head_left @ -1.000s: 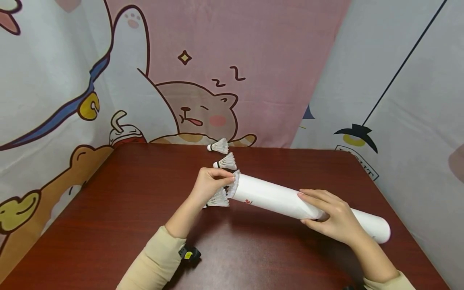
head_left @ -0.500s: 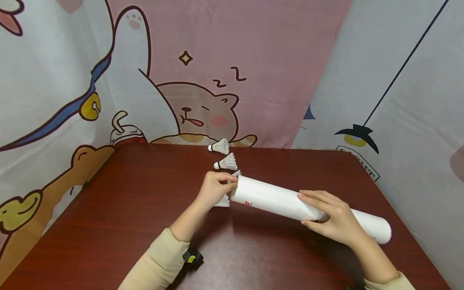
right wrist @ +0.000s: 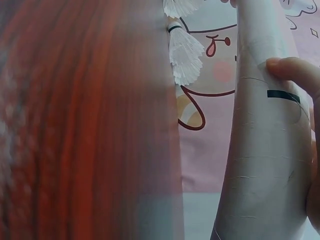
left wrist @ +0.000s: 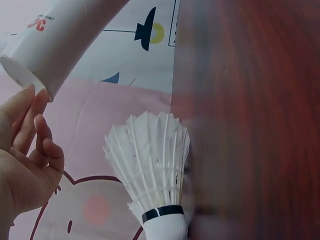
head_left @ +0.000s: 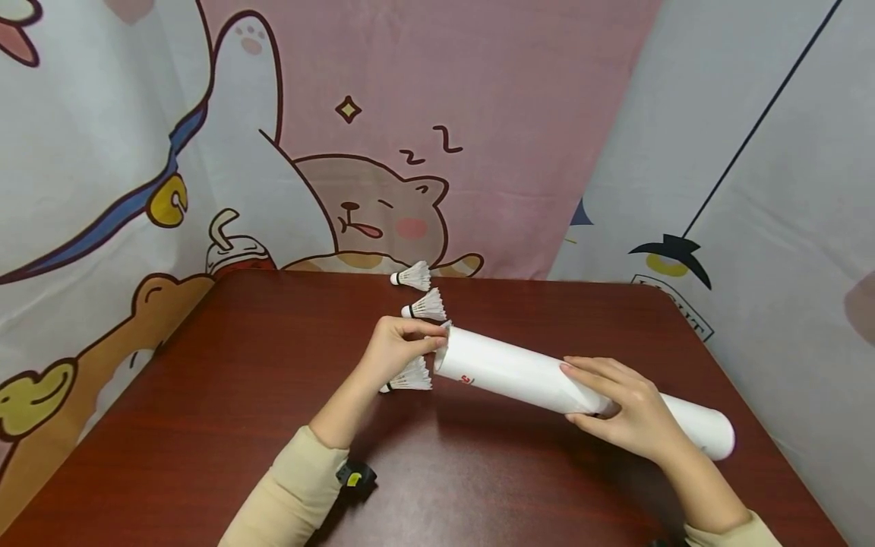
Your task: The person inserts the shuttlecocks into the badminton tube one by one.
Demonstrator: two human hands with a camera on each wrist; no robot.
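Over the surface of the table [head_left: 205, 441], a white tube [head_left: 509, 368] slants from a mouth near the middle toward the right edge, the right hand [head_left: 629, 406] curled round it; a firm, uncrushing hold would serve. Whether the left hand [head_left: 399, 347] pinches anything at that mouth cannot be told; it would best work along the tube's axis, clear of the shuttlecocks [head_left: 429, 305] lined up toward the far edge.
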